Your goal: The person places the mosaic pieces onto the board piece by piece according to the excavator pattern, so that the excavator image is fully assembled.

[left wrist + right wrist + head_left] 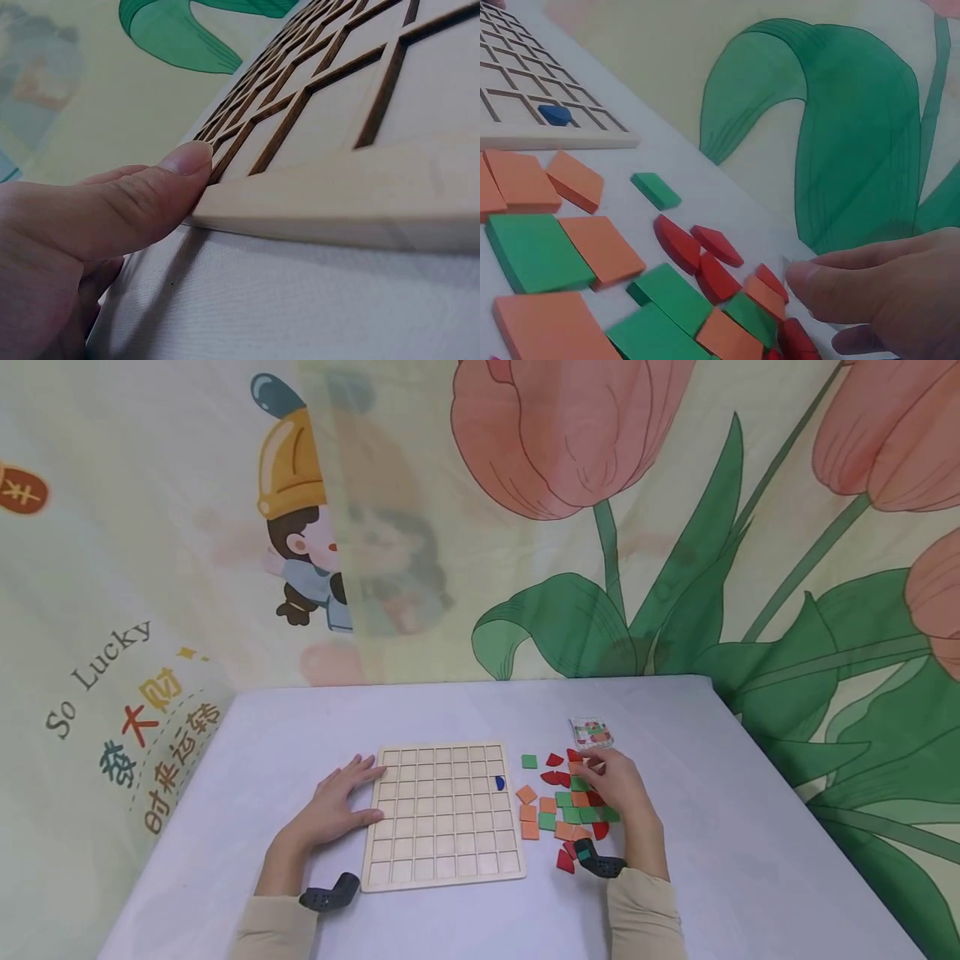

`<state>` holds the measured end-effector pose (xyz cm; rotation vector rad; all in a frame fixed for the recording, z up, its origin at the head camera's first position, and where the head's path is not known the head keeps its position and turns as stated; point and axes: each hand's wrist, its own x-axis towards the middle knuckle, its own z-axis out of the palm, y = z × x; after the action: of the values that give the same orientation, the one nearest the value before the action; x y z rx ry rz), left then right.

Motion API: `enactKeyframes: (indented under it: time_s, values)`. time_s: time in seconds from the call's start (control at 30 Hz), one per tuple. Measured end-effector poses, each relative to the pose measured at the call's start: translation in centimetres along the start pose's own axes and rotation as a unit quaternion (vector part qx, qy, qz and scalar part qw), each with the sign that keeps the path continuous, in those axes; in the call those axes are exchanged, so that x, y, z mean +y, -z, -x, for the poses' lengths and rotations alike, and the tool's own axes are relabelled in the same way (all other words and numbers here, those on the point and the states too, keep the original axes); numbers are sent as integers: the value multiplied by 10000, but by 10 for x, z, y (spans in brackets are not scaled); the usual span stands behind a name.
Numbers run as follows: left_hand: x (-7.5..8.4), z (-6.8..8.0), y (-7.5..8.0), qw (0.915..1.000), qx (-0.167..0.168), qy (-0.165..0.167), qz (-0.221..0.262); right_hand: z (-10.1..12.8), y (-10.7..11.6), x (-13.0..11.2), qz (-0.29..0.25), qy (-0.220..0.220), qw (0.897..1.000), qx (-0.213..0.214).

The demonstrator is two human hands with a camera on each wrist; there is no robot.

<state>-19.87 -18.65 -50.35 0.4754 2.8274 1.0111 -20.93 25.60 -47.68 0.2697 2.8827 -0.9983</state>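
The left hand (339,806) was laid flat, fingers straight, against the left edge of the wooden grid board (442,814). The right hand (618,785) was curled over the loose coloured tiles (570,810) just right of the board; whether a tile was pinched couldn't be told.

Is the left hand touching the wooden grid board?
Touching. The left wrist view shows the left hand with its thumb pressed against the edge of the wooden grid board.
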Motion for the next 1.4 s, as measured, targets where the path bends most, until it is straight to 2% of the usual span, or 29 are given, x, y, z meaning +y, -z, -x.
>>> enactKeyframes:
  time_s: [0.23, 0.63, 0.77, 1.07, 1.4]
  values:
    - [-2, 1, 0, 9998, 64, -167, -54, 1, 8, 19, -18, -533, 9985, -141]
    - [-2, 3, -1, 9999, 50, -127, -54, 1, 8, 27, 26, -656, 9975, -263]
    - [-2, 3, -1, 9999, 50, -118, -27, -2, 4, 22, 63, -578, 9982, -140]
    - [-2, 1, -1, 9998, 109, -168, -33, -8, -11, 10, 276, -83, 9995, 153]
    - [-1, 0, -3, 9999, 137, -79, -35, -7, -15, 7, 455, -208, 9980, 384]
